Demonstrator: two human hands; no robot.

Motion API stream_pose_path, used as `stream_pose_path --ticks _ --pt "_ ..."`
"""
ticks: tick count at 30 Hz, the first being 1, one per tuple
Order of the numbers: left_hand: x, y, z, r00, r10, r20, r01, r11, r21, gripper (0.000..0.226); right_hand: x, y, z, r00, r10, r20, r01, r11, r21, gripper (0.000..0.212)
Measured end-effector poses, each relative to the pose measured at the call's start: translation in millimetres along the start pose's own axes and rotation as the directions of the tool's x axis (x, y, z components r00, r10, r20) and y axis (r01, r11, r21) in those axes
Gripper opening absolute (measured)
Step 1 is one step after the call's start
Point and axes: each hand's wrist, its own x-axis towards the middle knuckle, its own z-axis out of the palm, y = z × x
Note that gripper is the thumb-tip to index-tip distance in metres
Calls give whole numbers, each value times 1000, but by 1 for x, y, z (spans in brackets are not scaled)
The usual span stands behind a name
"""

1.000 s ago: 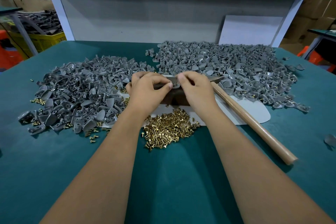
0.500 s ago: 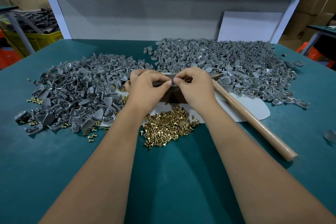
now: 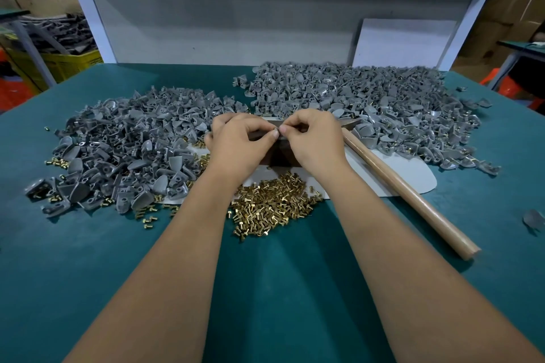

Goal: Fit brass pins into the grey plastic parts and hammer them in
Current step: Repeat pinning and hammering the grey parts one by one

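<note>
Both hands meet over a dark brown block (image 3: 280, 153) mid-bench: the left hand (image 3: 240, 141) and right hand (image 3: 315, 138) have fingertips curled in, each grip pinching something tiny between them, too small to tell if it's a pin or a part. The heap of small brass pins (image 3: 274, 200) sits just in front of the wrists on the teal bench (image 3: 280, 289), with big piles of grey plastic parts to the left (image 3: 126, 150) and behind right (image 3: 383, 103). A wooden hammer handle (image 3: 413, 197) lies angled beside the right arm, across a pale grey mat (image 3: 413, 177).
</note>
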Motion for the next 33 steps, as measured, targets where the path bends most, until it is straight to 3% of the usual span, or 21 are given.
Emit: stream_pose_path --ticks 5,8,11,16,33 --pt "0 0 -2 1000 -2 12 2 999 52 19 -5 4 -1 999 -40 -14 41 997 64 12" --pt "0 1 -2 1000 5 16 -6 999 53 24 -3 3 -3 998 58 -3 -57 984 167 30" --pt "0 1 -2 1000 -5 13 4 999 54 24 -2 3 -4 995 102 19 -104 963 250 29" --pt "0 2 -2 1000 -5 15 4 999 54 24 -2 4 -3 999 17 39 -22 991 133 7" --pt "-2 3 -1 1000 -3 -2 3 999 47 26 -3 4 1 1000 10 9 -11 994 106 10"
